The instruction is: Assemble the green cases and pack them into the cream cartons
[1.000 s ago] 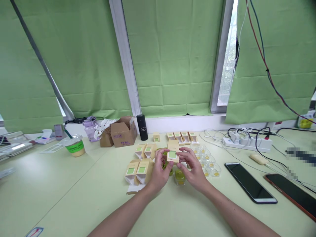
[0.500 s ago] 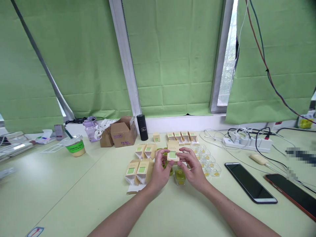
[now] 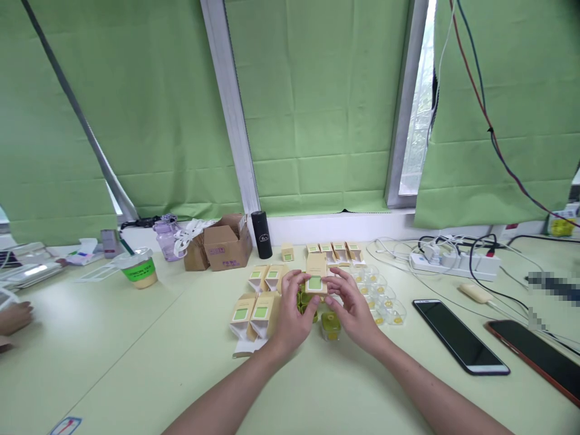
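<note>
Between my two hands is a small tan carton (image 3: 316, 269) with a green window on its front. The fingers of my left hand (image 3: 296, 308) are closed on its left side, and my right hand (image 3: 351, 305) grips its right side. Just below the carton stands a small clear jar with a green lid (image 3: 330, 325). More green jars (image 3: 304, 299) are partly hidden behind my left hand. Open tan cartons (image 3: 265, 313) stand to the left, and clear plastic cups (image 3: 378, 296) with yellow marks are grouped to the right.
More cartons (image 3: 335, 254) line the back, beside a black bottle (image 3: 261, 234) and a brown cardboard box (image 3: 226, 243). On the right lie a phone (image 3: 460, 335), a second phone (image 3: 539, 356) and a white power strip (image 3: 453, 264) with cables. A drink cup (image 3: 138, 269) and another person's hand (image 3: 16, 317) are at left.
The carton in my hands has tipped slightly, and my fingers have shifted a little on it. Another person's hand has come in at the left edge.
</note>
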Available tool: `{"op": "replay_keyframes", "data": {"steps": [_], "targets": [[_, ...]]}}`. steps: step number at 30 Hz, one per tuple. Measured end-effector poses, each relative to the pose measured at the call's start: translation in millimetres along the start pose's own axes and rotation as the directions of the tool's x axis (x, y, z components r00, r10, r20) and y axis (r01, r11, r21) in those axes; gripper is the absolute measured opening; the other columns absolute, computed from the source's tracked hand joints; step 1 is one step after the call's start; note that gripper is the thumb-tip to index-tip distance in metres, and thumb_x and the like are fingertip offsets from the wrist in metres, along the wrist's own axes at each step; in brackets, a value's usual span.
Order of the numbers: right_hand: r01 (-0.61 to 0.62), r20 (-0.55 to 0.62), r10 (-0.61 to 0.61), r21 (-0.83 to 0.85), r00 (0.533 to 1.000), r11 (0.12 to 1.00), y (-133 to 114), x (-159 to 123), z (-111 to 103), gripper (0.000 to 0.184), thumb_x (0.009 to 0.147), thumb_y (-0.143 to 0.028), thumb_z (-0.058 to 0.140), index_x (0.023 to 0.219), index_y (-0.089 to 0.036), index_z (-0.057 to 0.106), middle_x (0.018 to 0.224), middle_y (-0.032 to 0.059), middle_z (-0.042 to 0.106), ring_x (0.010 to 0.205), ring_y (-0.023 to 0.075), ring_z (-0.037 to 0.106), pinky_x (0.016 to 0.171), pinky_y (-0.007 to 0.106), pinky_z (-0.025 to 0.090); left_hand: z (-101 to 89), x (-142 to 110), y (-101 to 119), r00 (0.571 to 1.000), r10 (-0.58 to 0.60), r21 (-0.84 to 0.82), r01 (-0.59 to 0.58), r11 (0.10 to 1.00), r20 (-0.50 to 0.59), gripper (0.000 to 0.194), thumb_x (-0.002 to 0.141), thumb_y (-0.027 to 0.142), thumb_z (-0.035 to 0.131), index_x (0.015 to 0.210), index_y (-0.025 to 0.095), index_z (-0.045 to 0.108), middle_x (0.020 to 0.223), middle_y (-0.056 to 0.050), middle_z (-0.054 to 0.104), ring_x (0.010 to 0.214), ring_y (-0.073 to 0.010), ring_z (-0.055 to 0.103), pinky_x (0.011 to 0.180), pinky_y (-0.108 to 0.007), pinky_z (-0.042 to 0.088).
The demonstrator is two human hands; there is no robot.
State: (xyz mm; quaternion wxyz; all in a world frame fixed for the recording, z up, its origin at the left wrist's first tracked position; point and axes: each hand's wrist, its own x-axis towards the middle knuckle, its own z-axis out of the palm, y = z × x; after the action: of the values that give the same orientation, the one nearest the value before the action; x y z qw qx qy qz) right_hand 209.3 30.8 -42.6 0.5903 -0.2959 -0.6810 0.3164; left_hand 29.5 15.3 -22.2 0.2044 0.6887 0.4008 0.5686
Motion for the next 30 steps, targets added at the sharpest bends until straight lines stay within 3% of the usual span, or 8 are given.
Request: {"op": "replay_keyframes", "data": {"steps": [4, 7, 9, 12, 17, 24, 27, 30], "targets": [[-0.025, 0.026, 0.024, 0.046, 0.999, 0.999, -0.4, 0.3, 0.4, 0.038, 0.101, -0.052, 0.067, 0.134, -0.033, 0.069, 0.164, 0.0111, 0.044, 0.148, 0.0312, 0.051, 0.118, 0.051, 0.05, -2.4, -1.4, 2.0, 1.0, 0.008, 0.06, -0.009, 0.998, 0.003, 0.037, 0.101, 0.042, 0.066, 0.136, 0.032, 0.061, 0.151, -0.011, 0.045, 0.15, -0.0325, 0.04, 0.123, -0.05, 0.038], [-0.014, 0.045, 0.013, 0.018, 0.999, 1.0, -4.0, -1.8, 0.6, 0.038, 0.102, -0.053, 0.065, 0.135, -0.034, 0.07, 0.161, 0.0099, 0.052, 0.157, 0.0327, 0.039, 0.124, 0.058, 0.04, -2.4, -1.7, 1.1, 1.0, 0.012, 0.058, -0.012, 0.998, -0.003, 0.041, 0.101, 0.041, 0.067, 0.14, 0.032, 0.06, 0.153, -0.011, 0.046, 0.151, -0.033, 0.04, 0.125, -0.051, 0.036], [0.003, 0.041, -0.002, -0.03, 0.999, 1.0, -7.5, -3.3, 0.6, 0.039, 0.103, -0.052, 0.063, 0.137, -0.034, 0.068, 0.164, 0.0099, 0.049, 0.16, 0.0329, 0.035, 0.125, 0.058, 0.039, -2.2, -1.3, 0.1, 1.0, 0.017, 0.05, -0.016, 0.999, -0.016, 0.043, 0.1, 0.041, 0.067, 0.141, 0.031, 0.059, 0.153, -0.012, 0.048, 0.149, -0.0331, 0.043, 0.125, -0.051, 0.036], [0.04, 0.029, -0.038, -0.079, 0.999, 0.996, -13.3, -3.9, 0.2, 0.043, 0.105, -0.049, 0.06, 0.145, -0.035, 0.062, 0.168, 0.009, 0.044, 0.158, 0.0321, 0.038, 0.122, 0.054, 0.044, -2.5, 0.3, -2.4, 0.999, 0.018, 0.047, -0.016, 0.999, -0.049, 0.042, 0.101, 0.042, 0.066, 0.141, 0.029, 0.057, 0.15, -0.012, 0.052, 0.146, -0.0322, 0.046, 0.124, -0.051, 0.036], [0.169, 0.059, -0.163, -0.133, 0.985, 0.977, -20.0, -3.9, 0.4, 0.049, 0.106, -0.039, 0.055, 0.154, -0.039, 0.049, 0.161, 0.0064, 0.051, 0.152, 0.0308, 0.044, 0.123, 0.057, 0.042, -5.5, 4.2, -10.6, 0.997, -0.058, 0.061, 0.061, 0.996, -0.057, 0.043, 0.103, 0.047, 0.062, 0.14, 0.026, 0.057, 0.142, -0.013, 0.06, 0.133, -0.0303, 0.056, 0.112, -0.046, 0.044], [0.229, 0.114, -0.206, -0.252, 0.972, 0.94, -18.3, -8.9, 1.7, 0.048, 0.104, -0.029, 0.053, 0.151, -0.038, 0.055, 0.148, 0.0077, 0.06, 0.149, 0.0323, 0.044, 0.122, 0.058, 0.043, -9.9, 14.0, -12.5, 0.987, -0.145, 0.035, 0.148, 0.988, -0.074, 0.047, 0.091, 0.057, 0.074, 0.12, 0.021, 0.07, 0.11, -0.009, 0.073, 0.098, -0.0259, 0.063, 0.088, -0.037, 0.049], [0.232, 0.119, -0.205, -0.298, 0.972, 0.926, -19.8, -5.4, -2.0, 0.039, 0.102, -0.028, 0.056, 0.139, -0.033, 0.064, 0.134, 0.0108, 0.065, 0.138, 0.0341, 0.052, 0.112, 0.057, 0.05, -13.2, 18.8, -10.4, 0.983, -0.166, -0.006, 0.166, 0.986, -0.085, 0.048, 0.088, 0.057, 0.077, 0.118, 0.02, 0.069, 0.108, -0.009, 0.073, 0.097, -0.0255, 0.064, 0.087, -0.037, 0.049], [0.203, 0.186, -0.13, -0.46, 0.974, 0.865, -26.4, -0.1, -9.7, 0.024, 0.094, -0.024, 0.064, 0.117, -0.028, 0.07, 0.113, 0.0111, 0.071, 0.115, 0.0352, 0.061, 0.095, 0.056, 0.054, -17.2, 22.1, -9.0, 0.983, -0.167, -0.102, 0.158, 0.982, -0.08, 0.05, 0.09, 0.054, 0.076, 0.125, 0.021, 0.064, 0.115, -0.01, 0.072, 0.103, -0.0263, 0.066, 0.092, -0.039, 0.05]]}}
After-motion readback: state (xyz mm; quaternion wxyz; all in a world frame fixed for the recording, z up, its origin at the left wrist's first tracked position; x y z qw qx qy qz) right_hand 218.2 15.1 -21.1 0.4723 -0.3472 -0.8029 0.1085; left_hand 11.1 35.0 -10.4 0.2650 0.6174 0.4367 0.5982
